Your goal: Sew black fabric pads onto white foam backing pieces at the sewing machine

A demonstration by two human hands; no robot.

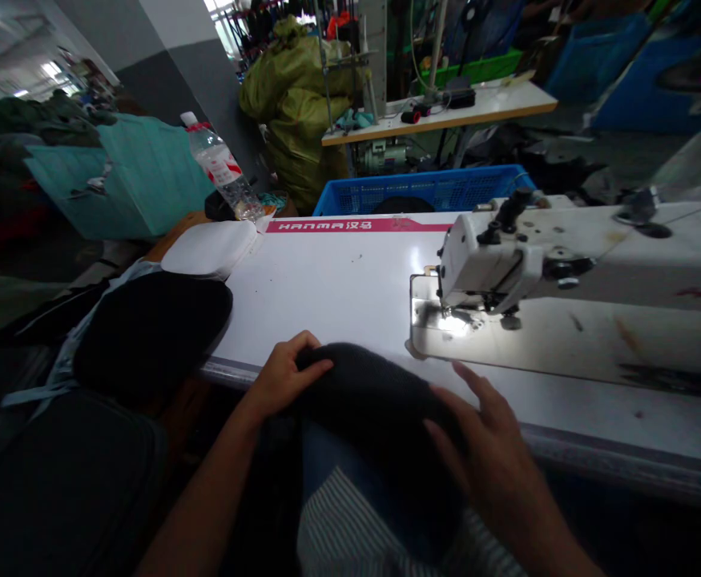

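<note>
A dark, rounded fabric piece is held at the table's front edge, partly over the lap. My left hand pinches its left end, with the thumb on top and the fingers curled behind. At its right end my right hand grips the edge between thumb and fingers, one finger sticking out toward the machine; this hand is slightly blurred. The sewing machine stands to the right, its lit needle area apart from the fabric. The lower part of the fabric is lost in shadow.
Left of the white table lie another black rounded panel and a white panel. A plastic bottle stands at the back left corner. Behind the table is a blue crate. Dark scissors-like tools lie far right.
</note>
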